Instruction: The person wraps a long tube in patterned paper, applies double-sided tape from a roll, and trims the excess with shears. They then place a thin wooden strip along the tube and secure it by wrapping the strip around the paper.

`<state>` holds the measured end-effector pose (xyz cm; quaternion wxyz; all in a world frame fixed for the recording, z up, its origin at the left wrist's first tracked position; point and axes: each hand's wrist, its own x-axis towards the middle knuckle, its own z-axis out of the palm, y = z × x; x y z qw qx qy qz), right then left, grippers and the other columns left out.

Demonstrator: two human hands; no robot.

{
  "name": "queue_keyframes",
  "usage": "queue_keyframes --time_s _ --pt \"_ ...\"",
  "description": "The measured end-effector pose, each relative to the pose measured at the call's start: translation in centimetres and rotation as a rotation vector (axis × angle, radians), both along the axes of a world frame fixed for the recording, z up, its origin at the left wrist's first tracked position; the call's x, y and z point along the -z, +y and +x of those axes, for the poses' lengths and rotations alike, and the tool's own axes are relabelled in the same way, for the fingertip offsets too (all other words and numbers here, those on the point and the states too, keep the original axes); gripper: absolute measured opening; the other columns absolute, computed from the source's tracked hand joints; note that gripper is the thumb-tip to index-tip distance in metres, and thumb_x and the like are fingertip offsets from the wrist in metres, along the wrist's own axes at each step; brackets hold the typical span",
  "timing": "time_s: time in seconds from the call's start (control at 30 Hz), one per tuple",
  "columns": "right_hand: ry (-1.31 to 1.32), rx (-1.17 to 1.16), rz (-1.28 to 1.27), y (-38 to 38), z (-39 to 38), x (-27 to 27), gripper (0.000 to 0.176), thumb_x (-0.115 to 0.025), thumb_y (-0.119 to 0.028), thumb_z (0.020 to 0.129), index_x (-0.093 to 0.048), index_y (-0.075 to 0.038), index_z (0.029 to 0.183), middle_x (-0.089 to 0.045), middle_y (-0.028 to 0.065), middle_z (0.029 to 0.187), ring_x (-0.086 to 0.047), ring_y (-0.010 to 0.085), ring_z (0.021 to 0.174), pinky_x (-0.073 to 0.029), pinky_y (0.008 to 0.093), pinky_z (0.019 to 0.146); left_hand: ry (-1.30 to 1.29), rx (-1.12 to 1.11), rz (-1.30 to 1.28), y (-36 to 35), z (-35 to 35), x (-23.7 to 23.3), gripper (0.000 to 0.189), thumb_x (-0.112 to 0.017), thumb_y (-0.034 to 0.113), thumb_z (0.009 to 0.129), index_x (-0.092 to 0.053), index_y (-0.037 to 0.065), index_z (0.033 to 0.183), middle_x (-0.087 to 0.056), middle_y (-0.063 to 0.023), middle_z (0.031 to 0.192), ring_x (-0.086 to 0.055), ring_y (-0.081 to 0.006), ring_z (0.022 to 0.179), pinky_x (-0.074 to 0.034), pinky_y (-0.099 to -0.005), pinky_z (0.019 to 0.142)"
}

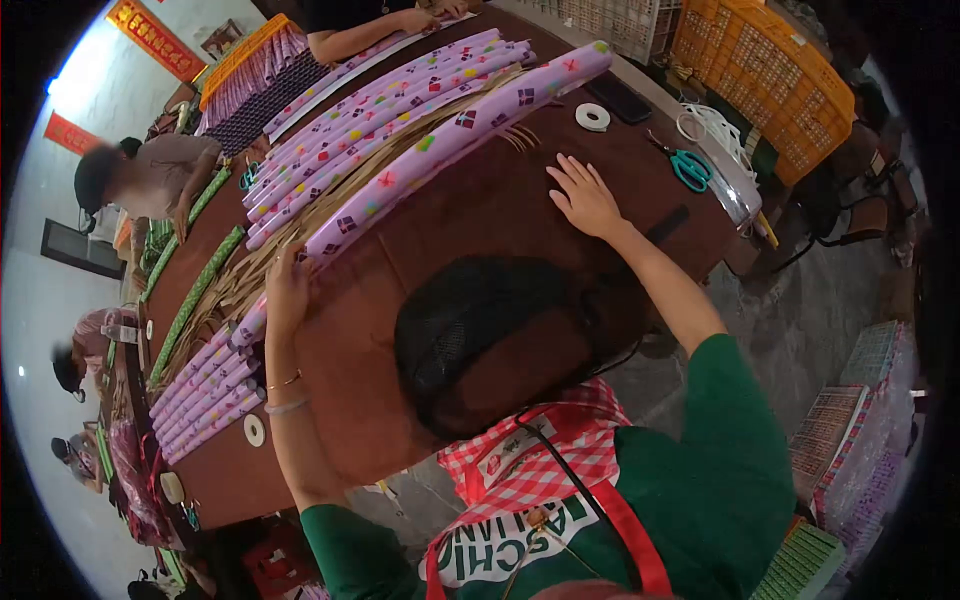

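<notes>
A long roll of purple patterned wrapping paper lies slantwise across the brown table. My left hand is closed around its lower left part. My right hand rests on the brown tabletop, fingers spread and holding nothing, below the roll's far end. Beyond the roll are dry brown strips and several more purple patterned rolls. A white tape roll, a dark phone-like object and teal-handled scissors lie near my right hand.
Shorter purple rolls and another tape roll sit at the table's left. Green patterned rolls lie farther off. An orange crate stands at the upper right. Co-workers are across the table, one arm reaching over it.
</notes>
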<state>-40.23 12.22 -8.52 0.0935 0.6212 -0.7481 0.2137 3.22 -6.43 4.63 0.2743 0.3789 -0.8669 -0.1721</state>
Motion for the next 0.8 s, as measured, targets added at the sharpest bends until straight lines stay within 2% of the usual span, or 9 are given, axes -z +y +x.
queue_keyframes --time_s 0.13,0.2,0.23,0.33,0.4,0.47,0.5,0.63,0.8 --pt "-0.037 -0.024 -0.104 0.1 -0.6 0.2 0.035 -0.045 -0.027 0.093 -0.052 -0.008 0.121 -0.045 0.0124 0.133 -0.041 0.0259 0.124 -0.032 0.0407 0.104 -0.076 -0.017 -0.221 0.6 -1.8 -1.3 0.024 -0.054 0.012 0.084 -0.053 0.004 0.108 -0.060 -0.0188 0.093 -0.055 -0.0371 0.087 -0.041 -0.0429 0.076" --pt "-0.418 0.003 -0.080 0.9 -0.2 -0.6 0.027 -0.048 -0.022 0.092 -0.058 -0.008 0.113 -0.052 0.0122 0.125 -0.051 0.0258 0.114 -0.043 0.0388 0.093 -0.101 -0.017 -0.331 1.1 -2.5 -0.6 0.026 -0.055 0.014 0.084 -0.053 0.006 0.109 -0.060 -0.0169 0.091 -0.055 -0.0359 0.088 -0.039 -0.0428 0.079" --pt "-0.467 -0.039 -0.203 1.3 0.3 -1.4 0.019 -0.051 -0.016 0.090 -0.061 -0.007 0.105 -0.058 0.0110 0.110 -0.059 0.0247 0.095 -0.050 0.0359 0.076 -0.115 -0.028 -0.341 1.6 -2.6 0.1 0.026 -0.055 0.014 0.084 -0.053 0.007 0.109 -0.060 -0.0161 0.091 -0.055 -0.0352 0.089 -0.038 -0.0428 0.080" --pt "-0.315 -0.027 -0.478 3.0 1.5 -3.0 0.014 -0.053 -0.014 0.089 -0.060 -0.006 0.099 -0.058 0.0097 0.097 -0.059 0.0230 0.081 -0.048 0.0329 0.066 -0.157 -0.057 -0.345 3.9 -3.1 3.3 0.029 -0.059 0.014 0.080 -0.054 0.010 0.109 -0.061 -0.0106 0.097 -0.054 -0.0295 0.095 -0.037 -0.0405 0.083" --pt "-0.296 -0.035 -0.493 3.6 1.8 -2.9 0.012 -0.055 -0.013 0.087 -0.058 -0.006 0.096 -0.054 0.0076 0.095 -0.056 0.0225 0.082 -0.045 0.0329 0.070 -0.181 -0.055 -0.311 5.5 -3.8 5.5 0.028 -0.059 0.013 0.080 -0.055 0.010 0.107 -0.060 -0.0085 0.100 -0.054 -0.0261 0.097 -0.038 -0.0385 0.085" --pt "0.048 -0.089 -0.501 3.9 2.7 -3.7 0.016 -0.056 -0.013 0.086 -0.056 -0.006 0.100 -0.053 0.0067 0.101 -0.054 0.0229 0.092 -0.042 0.0353 0.080 -0.198 -0.068 -0.313 6.9 -3.9 7.5 0.028 -0.059 0.012 0.080 -0.055 0.010 0.107 -0.060 -0.0078 0.100 -0.054 -0.0260 0.097 -0.037 -0.0383 0.086" --pt "0.002 -0.126 -0.377 4.0 2.9 -3.6 0.025 -0.057 -0.014 0.084 -0.054 -0.008 0.108 -0.052 0.0060 0.109 -0.050 0.0231 0.103 -0.037 0.0380 0.091 -0.218 -0.064 -0.303 7.3 -3.9 8.0 0.029 -0.059 0.011 0.079 -0.054 0.009 0.108 -0.060 -0.0076 0.102 -0.054 -0.0258 0.097 -0.037 -0.0381 0.088" --pt "0.081 -0.341 -0.186 1.6 3.4 -6.1 0.042 -0.064 -0.018 0.078 -0.051 -0.010 0.118 -0.052 0.0053 0.120 -0.047 0.0228 0.114 -0.033 0.0402 0.100 -0.198 -0.051 -0.320 8.2 -3.2 9.3 0.030 -0.059 0.010 0.079 -0.053 0.008 0.108 -0.059 -0.0079 0.104 -0.054 -0.0255 0.097 -0.037 -0.0387 0.088" --pt "0.079 -0.521 0.103 -1.9 1.2 -5.7 0.038 -0.067 -0.013 0.074 -0.053 -0.010 0.109 -0.055 0.0081 0.101 -0.052 0.0280 0.102 -0.041 0.0405 0.088 -0.214 -0.041 -0.350 8.4 -2.7 9.1 0.031 -0.058 0.008 0.079 -0.052 0.008 0.109 -0.058 -0.0085 0.105 -0.053 -0.0255 0.098 -0.036 -0.0399 0.088"
